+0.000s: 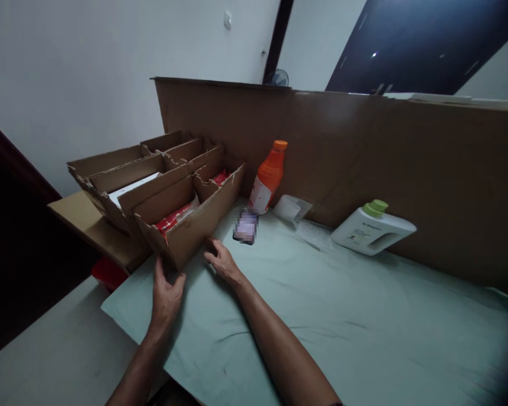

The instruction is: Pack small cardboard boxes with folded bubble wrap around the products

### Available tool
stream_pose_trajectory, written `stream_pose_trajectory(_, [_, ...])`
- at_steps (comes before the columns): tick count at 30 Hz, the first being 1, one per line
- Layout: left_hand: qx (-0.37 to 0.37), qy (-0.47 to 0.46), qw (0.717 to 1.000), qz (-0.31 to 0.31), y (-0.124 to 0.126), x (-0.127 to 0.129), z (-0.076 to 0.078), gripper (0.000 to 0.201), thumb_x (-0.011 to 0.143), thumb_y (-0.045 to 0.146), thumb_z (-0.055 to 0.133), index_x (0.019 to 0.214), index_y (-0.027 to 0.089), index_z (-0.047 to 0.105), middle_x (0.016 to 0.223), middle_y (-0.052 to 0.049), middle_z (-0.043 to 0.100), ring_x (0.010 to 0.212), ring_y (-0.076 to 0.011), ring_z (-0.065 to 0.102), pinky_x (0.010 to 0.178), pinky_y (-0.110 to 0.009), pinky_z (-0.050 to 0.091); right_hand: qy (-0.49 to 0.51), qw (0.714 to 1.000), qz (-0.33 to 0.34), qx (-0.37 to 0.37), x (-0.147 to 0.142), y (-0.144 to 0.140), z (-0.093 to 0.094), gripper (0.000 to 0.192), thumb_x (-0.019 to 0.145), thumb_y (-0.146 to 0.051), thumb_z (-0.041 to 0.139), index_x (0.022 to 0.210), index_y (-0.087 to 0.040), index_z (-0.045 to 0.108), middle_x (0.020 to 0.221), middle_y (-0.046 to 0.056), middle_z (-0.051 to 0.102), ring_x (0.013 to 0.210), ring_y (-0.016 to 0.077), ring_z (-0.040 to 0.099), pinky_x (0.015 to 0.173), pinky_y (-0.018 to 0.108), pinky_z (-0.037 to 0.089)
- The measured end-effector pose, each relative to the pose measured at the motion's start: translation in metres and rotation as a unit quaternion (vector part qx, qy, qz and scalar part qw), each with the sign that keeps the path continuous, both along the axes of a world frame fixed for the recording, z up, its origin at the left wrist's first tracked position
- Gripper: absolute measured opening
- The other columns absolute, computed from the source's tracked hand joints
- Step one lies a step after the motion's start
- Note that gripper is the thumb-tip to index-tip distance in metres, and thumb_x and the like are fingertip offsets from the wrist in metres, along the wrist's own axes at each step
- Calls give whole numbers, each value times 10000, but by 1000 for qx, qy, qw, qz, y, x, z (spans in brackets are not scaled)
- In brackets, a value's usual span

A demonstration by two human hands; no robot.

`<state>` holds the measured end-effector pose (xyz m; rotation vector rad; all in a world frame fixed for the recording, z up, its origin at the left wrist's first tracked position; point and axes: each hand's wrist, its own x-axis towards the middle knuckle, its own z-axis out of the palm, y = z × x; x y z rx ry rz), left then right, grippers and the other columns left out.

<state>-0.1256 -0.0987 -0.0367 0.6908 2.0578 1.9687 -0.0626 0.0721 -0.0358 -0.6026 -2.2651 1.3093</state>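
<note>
A brown cardboard box [203, 223] with several compartments stands at the left of the table, at an angle. My left hand [167, 296] is at its near end, fingertips against the lower corner and thumb spread apart. By the lower edge of the box's long right side is my right hand [223, 262], thumb and fingers apart; whether its fingertips touch the cardboard is hard to tell. Red packets [178, 217] lie in the nearest compartment, and another red item [220, 177] in the one behind it. A white flat item [133, 189] sits in the middle row.
Beyond my right hand lie a blurred-out phone-like object [246, 227], an orange bottle [271, 172], clear plastic packaging [315, 234] and a white jug with green cap [370, 230]. A cardboard panel [342, 146] borders the pale green table cover [322, 316]. A red container [109, 273] is below left.
</note>
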Motion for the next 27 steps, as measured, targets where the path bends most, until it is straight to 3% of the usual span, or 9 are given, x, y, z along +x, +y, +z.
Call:
stream_pose_trajectory(4, [-76, 6, 997, -27, -22, 27, -15, 604, 845, 288, 619, 1420, 181, 469, 1436, -151, 542, 1363, -299, 496, 1164, -492, 376, -5, 999, 31, 3, 22, -15, 4, 394, 850, -203, 558, 1222, -158, 681, 1389, 139, 611, 1283, 232, 571, 1078, 383, 450])
stream_pose_trajectory(7, [-137, 117, 976, -126, -23, 36, -7, 461, 851, 258, 559, 1304, 182, 588, 1289, -137, 629, 1212, -284, 606, 1038, -456, 494, -19, 998, 62, 11, 43, -23, 11, 296, 836, -196, 584, 1086, -171, 740, 1360, 133, 646, 1254, 236, 601, 1049, 389, 472])
stream_pose_trajectory(10, [-178, 225, 929, -235, 4, 28, 13, 393, 863, 206, 500, 1228, 201, 645, 1160, -118, 686, 1098, -276, 642, 984, -451, 504, -38, 995, 91, 25, 61, -11, 33, 191, 818, -242, 620, 922, -180, 768, 1073, 89, 773, 993, 224, 716, 895, 358, 555])
stream_pose_trajectory(12, [-179, 254, 912, -266, 35, 18, 24, 426, 842, 174, 520, 1248, 227, 638, 1131, -98, 700, 1067, -272, 637, 981, -441, 490, -44, 995, 71, 48, 67, 6, 60, 212, 846, -284, 590, 906, -180, 763, 899, 68, 781, 818, 212, 723, 779, 344, 573])
stream_pose_trajectory(14, [-171, 272, 905, -278, 68, 8, 28, 487, 823, 151, 547, 1298, 240, 601, 1127, -85, 695, 1037, -253, 630, 969, -408, 484, -32, 996, 21, 83, 62, 23, 95, 260, 887, -309, 542, 977, -183, 752, 919, 79, 772, 828, 217, 707, 795, 360, 556])
stream_pose_trajectory(17, [-161, 301, 893, -292, 105, -2, 20, 438, 830, 121, 543, 1255, 201, 608, 1061, -84, 685, 998, -233, 610, 934, -369, 472, 6, 981, -30, 191, 35, 39, 154, 255, 900, -272, 536, 1036, -201, 740, 1110, 97, 736, 1001, 233, 672, 928, 380, 495])
stream_pose_trajectory(21, [-160, 323, 885, -295, 121, -7, 1, 179, 868, 105, 507, 918, 188, 658, 893, -72, 640, 909, -229, 565, 866, -362, 436, -82, 925, 106, 357, -29, 34, 212, 202, 881, -190, 593, 976, -218, 770, 1039, 67, 755, 966, 227, 690, 846, 328, 492])
stream_pose_trajectory(24, [-158, 326, 884, -295, 119, -8, -8, 142, 864, 104, 524, 823, 198, 622, 874, -65, 615, 906, -226, 542, 849, -356, 410, -205, 863, 214, 409, -80, 22, 230, 143, 832, -208, 695, 938, -227, 789, 874, 43, 771, 852, 216, 710, 736, 285, 480])
stream_pose_trajectory(27, [-155, 321, 885, -299, 120, -9, -11, 138, 863, 106, 530, 822, 203, 619, 880, -62, 609, 910, -223, 539, 822, -340, 407, -284, 801, 285, 443, -121, 8, 228, 218, 737, -273, 801, 952, -235, 801, 831, 46, 774, 802, 224, 715, 665, 273, 472])
